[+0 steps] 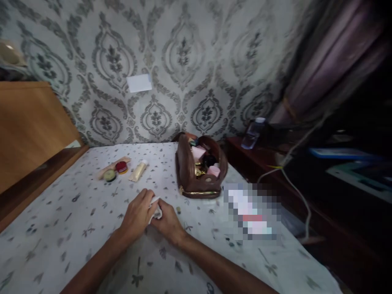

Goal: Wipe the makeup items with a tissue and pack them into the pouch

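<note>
Gripping crumpled white tissue or cloth (157, 213) between both hands, low over printed white sheet (55, 261); can't tell if touching it. Left hand (136, 214): closed on left side of piece, fingers curled over. Right hand (170, 224): closed on right side, thumb pressed near top edge. Just beyond left hand: small cream-coloured bottle (137, 173), lying, whitish cap. Farther out and left of it: red-lidded jar (121, 166), green-topped jar (109, 175) beside, flat pale strip (105, 168) behind. Beyond right hand: brown zip bag (185, 171), upright, gaping, stuffed with small items. Right of right hand: pixelated item, unreadable. Farther out right: clear bottle (251, 135), white cap.
</note>
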Available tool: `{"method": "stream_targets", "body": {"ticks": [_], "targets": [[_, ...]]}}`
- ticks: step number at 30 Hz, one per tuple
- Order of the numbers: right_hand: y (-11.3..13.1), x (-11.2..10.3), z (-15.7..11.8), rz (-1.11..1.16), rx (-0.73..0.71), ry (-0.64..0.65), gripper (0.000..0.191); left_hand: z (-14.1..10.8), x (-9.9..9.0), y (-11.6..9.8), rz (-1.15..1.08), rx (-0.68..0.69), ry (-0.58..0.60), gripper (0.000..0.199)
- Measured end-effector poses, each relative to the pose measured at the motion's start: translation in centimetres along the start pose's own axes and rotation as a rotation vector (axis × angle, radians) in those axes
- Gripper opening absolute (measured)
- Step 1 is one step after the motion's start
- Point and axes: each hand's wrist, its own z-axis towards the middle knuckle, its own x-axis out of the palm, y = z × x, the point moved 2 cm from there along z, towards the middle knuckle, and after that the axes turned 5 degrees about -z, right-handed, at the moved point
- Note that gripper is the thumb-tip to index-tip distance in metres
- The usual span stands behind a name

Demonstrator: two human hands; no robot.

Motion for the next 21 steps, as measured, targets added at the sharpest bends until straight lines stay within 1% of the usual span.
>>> {"method": "stream_targets", "body": {"ticks": [3,5,7,9,11,13,15,16,18,19,21], "targets": [[-0.3,-0.3,-0.2,0.073,0.071,0.002,0.027,0.9,0.9,0.8,-0.063,0.045,-0.051,0.021],[-0.4,-0.5,0.0,0.094,0.092,0.007,0.029,1.5,1.0,1.5,-0.115,0.032,-0.073,0.02],[-0.4,-0.8,0.3,0.057,0.081,0.003,0.03,1.9,1.0,2.1,-0.161,0.002,-0.082,0.021],[-0.4,-1.0,0.6,-0.049,0.04,-0.014,0.03,2.1,1.0,2.4,-0.195,-0.029,-0.09,0.024],[-0.4,-1.3,0.8,-0.205,-0.017,-0.038,0.028,2.0,1.1,3.0,-0.206,-0.044,-0.1,0.024],[-0.4,-1.4,0.9,-0.364,-0.056,-0.039,0.026,2.1,0.9,4.0,-0.181,-0.04,-0.106,0.022],[-0.4,-1.6,1.0,-0.485,-0.063,-0.018,0.029,2.6,0.1,5.7,-0.1,-0.05,-0.111,0.024],[-0.5,-1.6,1.0,-0.526,-0.064,0.001,0.032,3.0,-0.5,6.7,-0.028,-0.084,-0.111,0.027],[-0.6,-1.7,1.0,-0.563,-0.065,0.035,0.037,4.4,-2.3,9.1,0.15,-0.215,-0.088,0.032],[-0.6,-1.7,0.9,-0.564,-0.065,0.044,0.04,5.2,-3.3,10.3,0.253,-0.317,-0.063,0.033],[-0.8,-1.7,0.7,-0.551,-0.06,0.03,0.047,7.2,-5.1,12.2,0.33,-0.413,-0.066,0.034]]}}
